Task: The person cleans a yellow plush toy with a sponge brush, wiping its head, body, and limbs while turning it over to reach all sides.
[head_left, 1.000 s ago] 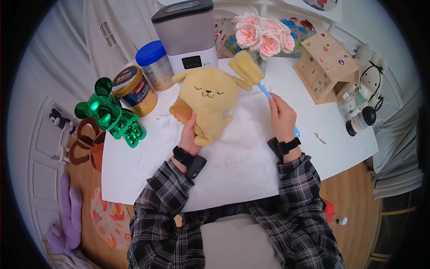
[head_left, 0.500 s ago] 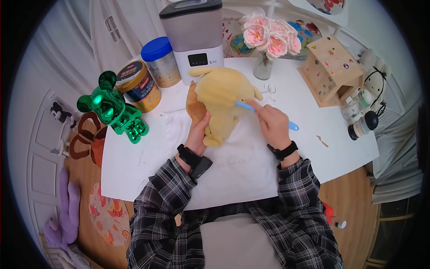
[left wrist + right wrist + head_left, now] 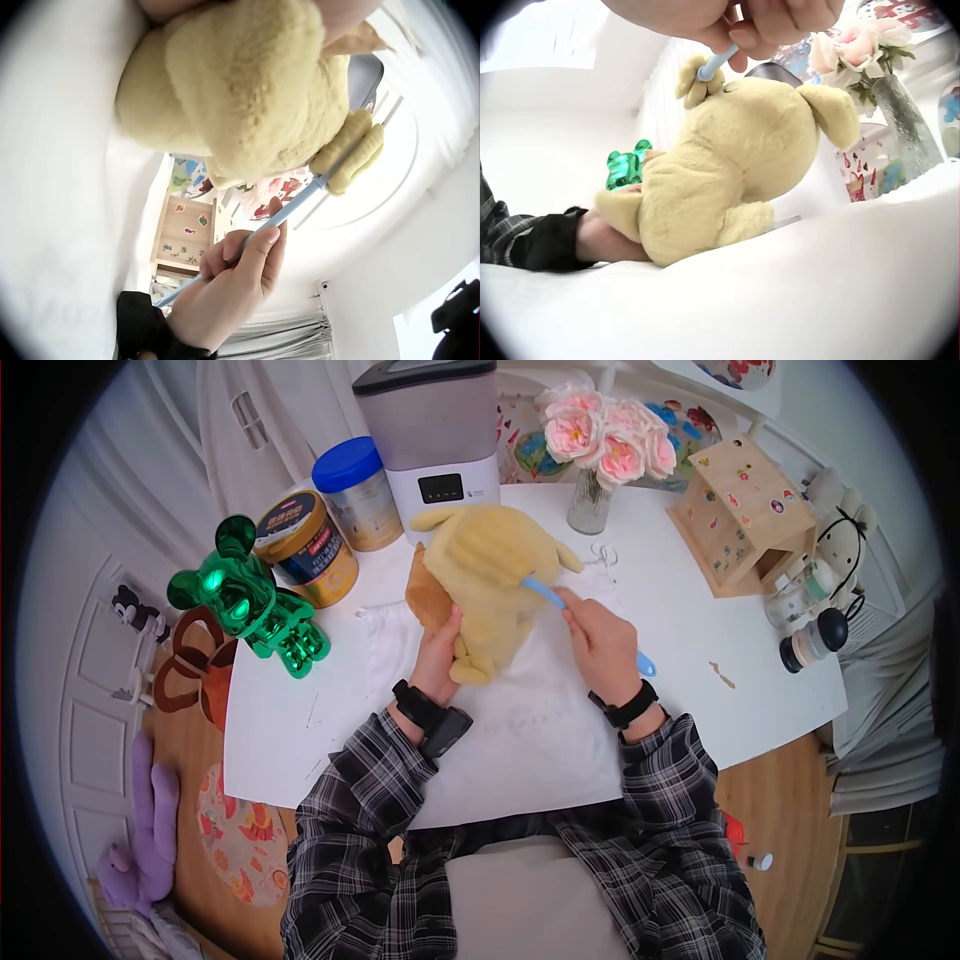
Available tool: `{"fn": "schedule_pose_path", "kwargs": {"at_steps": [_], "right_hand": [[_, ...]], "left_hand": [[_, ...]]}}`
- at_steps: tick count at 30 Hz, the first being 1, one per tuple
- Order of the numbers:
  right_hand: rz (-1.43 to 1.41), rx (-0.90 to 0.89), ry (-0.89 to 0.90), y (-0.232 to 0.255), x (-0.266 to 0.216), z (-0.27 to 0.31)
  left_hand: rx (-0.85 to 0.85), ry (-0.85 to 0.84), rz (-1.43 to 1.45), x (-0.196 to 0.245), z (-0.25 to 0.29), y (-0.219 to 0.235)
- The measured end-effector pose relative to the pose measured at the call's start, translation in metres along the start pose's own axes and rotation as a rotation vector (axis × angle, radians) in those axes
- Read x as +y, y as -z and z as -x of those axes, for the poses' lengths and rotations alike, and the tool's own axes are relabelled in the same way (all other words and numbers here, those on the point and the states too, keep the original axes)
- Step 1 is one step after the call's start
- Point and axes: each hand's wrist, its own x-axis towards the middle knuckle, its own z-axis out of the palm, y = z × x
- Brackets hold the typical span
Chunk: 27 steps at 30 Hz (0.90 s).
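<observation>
A yellow plush dog (image 3: 490, 600) leans over a white cloth, a brown patch at its left side. My left hand (image 3: 437, 660) grips its lower left part, thumb on the plush. The right hand (image 3: 607, 650) pinches the blue handle (image 3: 543, 593) of a yellow-headed brush. In the left wrist view the fluffy brush head (image 3: 349, 152) is beside the plush, and the right hand (image 3: 236, 281) has its fingers round the handle. The right wrist view shows the brush head (image 3: 699, 81) by the plush's head (image 3: 761, 127).
Behind the plush stand a grey-and-white appliance (image 3: 440, 490), two cans (image 3: 362, 500) and a vase of pink roses (image 3: 590, 505). A shiny green bear figure (image 3: 245, 600) is at the left. On the right are a wooden house (image 3: 740, 520) and a black-lidded jar (image 3: 815, 640).
From beside the plush, the right hand has brought the brush left and down onto it. The plush has turned its face away and tilted in the left hand.
</observation>
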Motion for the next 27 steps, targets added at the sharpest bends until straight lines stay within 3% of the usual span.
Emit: {"fn": "schedule_pose_path", "kwargs": {"at_steps": [5, 8, 11, 12, 18, 21, 25, 27], "right_hand": [[-0.015, -0.269, 0.077, -0.002, -0.011, 0.007], [-0.147, -0.101, -0.029, 0.006, -0.008, 0.002], [-0.188, 0.198, -0.168, 0.009, 0.002, -0.003], [-0.192, 0.170, -0.252, 0.013, 0.005, -0.004], [-0.059, 0.033, -0.161, 0.007, -0.007, -0.001], [0.004, -0.189, 0.062, -0.002, -0.013, 0.009], [-0.080, -0.140, 0.015, -0.005, -0.013, 0.008], [-0.141, -0.009, -0.103, 0.002, -0.007, 0.003]], "left_hand": [[0.006, -0.048, -0.072, -0.005, -0.008, 0.015], [0.015, 0.005, -0.025, -0.001, -0.002, 0.004], [0.010, 0.003, -0.051, 0.000, 0.001, -0.001], [0.022, -0.031, -0.097, 0.000, 0.002, -0.005], [0.048, -0.116, -0.175, -0.004, 0.005, -0.010], [0.063, -0.084, -0.128, 0.000, 0.006, -0.007], [0.011, -0.021, -0.058, -0.002, 0.001, 0.005], [-0.006, 0.009, 0.009, 0.001, 0.001, 0.003]]}}
